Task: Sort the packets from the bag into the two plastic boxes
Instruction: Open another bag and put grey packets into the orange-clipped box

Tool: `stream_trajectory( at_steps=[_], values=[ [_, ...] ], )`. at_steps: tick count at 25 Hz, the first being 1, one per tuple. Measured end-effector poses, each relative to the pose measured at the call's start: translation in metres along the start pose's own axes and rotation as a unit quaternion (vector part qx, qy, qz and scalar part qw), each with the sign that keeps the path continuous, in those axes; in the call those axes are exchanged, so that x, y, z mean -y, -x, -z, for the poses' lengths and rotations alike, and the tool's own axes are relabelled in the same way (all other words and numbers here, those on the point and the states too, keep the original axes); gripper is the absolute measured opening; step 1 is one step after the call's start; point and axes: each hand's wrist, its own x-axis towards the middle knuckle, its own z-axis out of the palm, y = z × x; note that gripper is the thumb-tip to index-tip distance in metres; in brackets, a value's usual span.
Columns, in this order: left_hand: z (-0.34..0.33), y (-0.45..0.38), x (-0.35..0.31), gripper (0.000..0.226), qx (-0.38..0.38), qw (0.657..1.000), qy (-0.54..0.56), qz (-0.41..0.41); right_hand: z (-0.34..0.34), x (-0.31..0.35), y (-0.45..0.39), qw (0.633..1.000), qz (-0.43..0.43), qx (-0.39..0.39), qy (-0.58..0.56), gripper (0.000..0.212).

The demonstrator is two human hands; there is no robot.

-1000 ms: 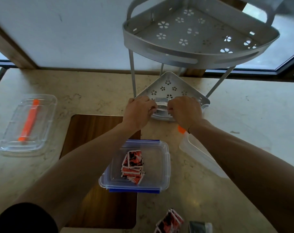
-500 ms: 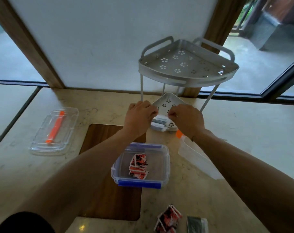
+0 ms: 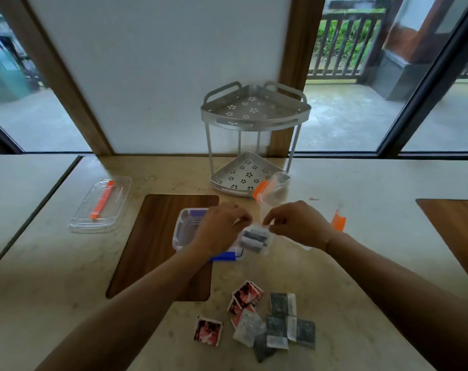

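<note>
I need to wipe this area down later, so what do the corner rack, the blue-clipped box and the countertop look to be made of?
The corner rack looks like matte grey metal, perhaps aluminium: thin legs, punched flower holes. The blue-clipped box is clear, glossy plastic; the surface shows through its walls. The countertop looks like polished beige stone or a stone-look laminate, with faint veining and soft reflections; which one is unclear.

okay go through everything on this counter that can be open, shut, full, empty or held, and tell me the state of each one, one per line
Clear bag: held up by both hands, dark packets inside.
Left hand: grip shut on the bag.
Right hand: grip shut on the bag.
Blue-clip box: open, contents hidden.
Orange-clip box: open, tilted.
Orange-clip lid: off, lying apart.
Corner rack: both shelves bare.
Loose packets: unsorted on counter.
</note>
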Motion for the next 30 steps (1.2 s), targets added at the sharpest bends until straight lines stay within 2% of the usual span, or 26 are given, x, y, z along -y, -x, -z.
stream_trajectory(
  at_steps=[2, 7, 11, 20, 23, 25, 26, 28, 30],
  values=[
    [-0.013, 0.018, -0.031, 0.014, 0.015, 1.0, 0.024, -0.006, -0.002, -0.008, 0.038, 1.0, 0.005, 0.016, -0.003, 0.016],
    [-0.055, 0.059, -0.104, 0.016, 0.067, 0.993, 0.033, -0.088, -0.02, -0.042, 0.13, 0.999, 0.004, 0.033, -0.028, 0.013],
    [-0.097, 0.075, -0.145, 0.016, 0.104, 0.991, 0.046, -0.073, -0.039, -0.076, 0.181, 0.996, -0.042, 0.042, -0.061, 0.011],
    [-0.16, 0.091, -0.195, 0.017, 0.14, 0.987, 0.062, 0.044, -0.081, -0.109, 0.235, 0.972, -0.158, 0.008, -0.175, 0.01],
    [-0.168, 0.102, -0.206, 0.03, 0.092, 0.981, 0.109, 0.132, -0.09, -0.108, 0.237, 0.952, -0.191, -0.011, -0.239, 0.014],
    [-0.165, 0.112, -0.216, 0.023, 0.038, 0.957, 0.183, 0.223, -0.093, -0.107, 0.235, 0.939, -0.211, -0.021, -0.271, 0.012],
    [-0.162, 0.116, -0.22, 0.016, 0.046, 0.931, 0.236, 0.274, -0.094, -0.106, 0.235, 0.935, -0.213, -0.023, -0.283, 0.012],
    [-0.156, 0.121, -0.223, 0.023, 0.118, 0.861, 0.34, 0.359, -0.095, -0.105, 0.233, 0.93, -0.207, -0.018, -0.305, 0.011],
    [-0.153, 0.125, -0.223, 0.031, 0.168, 0.808, 0.402, 0.397, -0.097, -0.104, 0.232, 0.922, -0.203, 0.006, -0.33, 0.009]
  ],
)
